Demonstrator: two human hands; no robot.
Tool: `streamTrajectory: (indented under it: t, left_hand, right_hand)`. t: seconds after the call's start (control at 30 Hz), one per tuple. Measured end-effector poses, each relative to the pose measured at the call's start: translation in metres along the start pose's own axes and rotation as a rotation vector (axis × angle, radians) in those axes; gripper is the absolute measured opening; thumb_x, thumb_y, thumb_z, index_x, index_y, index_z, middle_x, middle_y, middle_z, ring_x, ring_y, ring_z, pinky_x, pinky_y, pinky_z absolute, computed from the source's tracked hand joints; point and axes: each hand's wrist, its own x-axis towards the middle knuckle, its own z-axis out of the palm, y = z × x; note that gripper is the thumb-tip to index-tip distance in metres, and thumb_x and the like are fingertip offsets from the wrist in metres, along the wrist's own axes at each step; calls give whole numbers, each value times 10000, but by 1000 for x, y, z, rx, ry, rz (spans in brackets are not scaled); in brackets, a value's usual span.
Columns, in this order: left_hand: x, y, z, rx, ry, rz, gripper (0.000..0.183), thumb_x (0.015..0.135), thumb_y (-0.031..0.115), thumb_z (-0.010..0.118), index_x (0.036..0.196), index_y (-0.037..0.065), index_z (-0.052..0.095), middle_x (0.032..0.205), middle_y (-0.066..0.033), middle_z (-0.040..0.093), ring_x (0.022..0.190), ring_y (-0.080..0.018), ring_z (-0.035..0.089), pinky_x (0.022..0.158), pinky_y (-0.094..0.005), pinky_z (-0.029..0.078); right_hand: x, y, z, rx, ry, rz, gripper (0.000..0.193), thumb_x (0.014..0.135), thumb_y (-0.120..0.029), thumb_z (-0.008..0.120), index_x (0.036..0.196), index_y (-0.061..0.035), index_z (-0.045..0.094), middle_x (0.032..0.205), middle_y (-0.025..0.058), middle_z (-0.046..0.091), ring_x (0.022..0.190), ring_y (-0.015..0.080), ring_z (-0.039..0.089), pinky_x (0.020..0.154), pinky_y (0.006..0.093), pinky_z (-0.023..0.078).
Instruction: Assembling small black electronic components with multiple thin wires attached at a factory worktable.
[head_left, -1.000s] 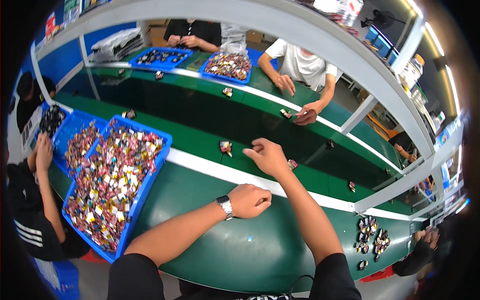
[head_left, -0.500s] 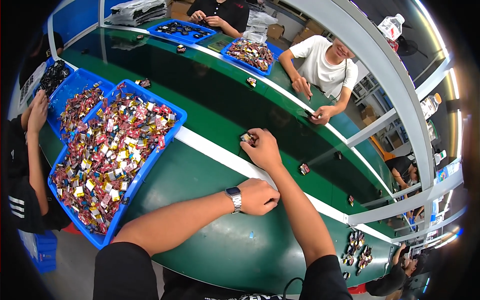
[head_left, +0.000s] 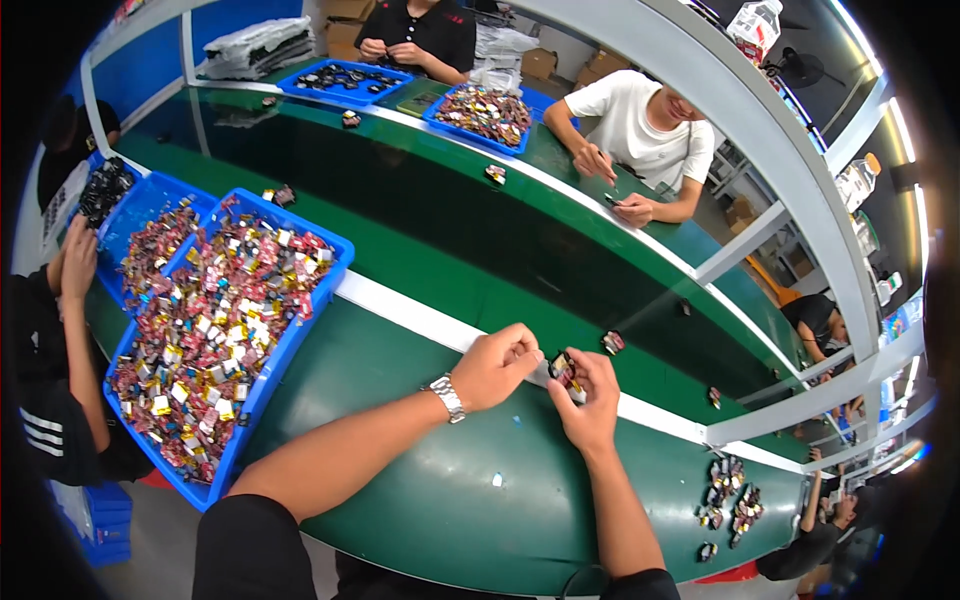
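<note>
My right hand (head_left: pixel 590 402) grips a small electronic module (head_left: pixel 566 372) with a black casing and reddish and yellowish parts, held over the white rail (head_left: pixel 410 308) between the bench and the belt. Close on its left, my left hand (head_left: pixel 492 368) is closed, with thumb and fingertips pinched near the module. Whatever those fingertips hold, if anything, is hidden. A metal watch band (head_left: pixel 447 398) circles my left wrist. Beneath both forearms lies the green bench top (head_left: pixel 400 440).
To the left stands a blue tray (head_left: pixel 345 262) heaped with small circuit boards and batteries. Similar modules (head_left: pixel 612 342) lie on the green belt (head_left: pixel 440 230). More are piled (head_left: pixel 722 490) on the bench at right. A co-worker in white (head_left: pixel 640 125) sits across; another person's hands (head_left: pixel 78 262) are at left.
My right hand has picked the module off the belt and drawn it back to the rail. My left hand has risen to meet it, and the forearms no longer cross.
</note>
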Motion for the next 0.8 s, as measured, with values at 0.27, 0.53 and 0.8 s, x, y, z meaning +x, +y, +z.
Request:
streamTrajectory:
  t: [0.27, 0.53, 0.8]
  left_hand:
    - [-2, 17, -6, -10, -302, -266, 240, 1042, 225, 511, 1141, 21, 588, 905, -58, 669, 699, -105, 646, 608, -257, 522]
    - [-24, 37, -5, -164, -112, -308, 288, 984, 71, 523, 1246, -34, 581, 1053, -141, 708, 835, -164, 692, 757, -276, 575]
    - [-47, 25, 2, -272, -186, -375, 294, 960, 1, 559, 1250, -36, 535, 1070, -120, 673, 924, -165, 683, 808, -317, 609]
  right_hand:
    - [-12, -14, -3, -26, -99, -102, 547, 717, -58, 834, 1214, -26, 608, 1132, 144, 638, 960, 244, 659, 844, 348, 550]
    - [-6, -30, -14, 44, -136, -234, 376, 736, 41, 779, 1084, -17, 649, 1185, 147, 612, 1021, 308, 657, 842, 352, 558]
    - [-45, -17, -6, 88, -101, -157, 234, 765, 63, 749, 977, -22, 695, 1087, 105, 628, 886, 224, 686, 744, 320, 574]
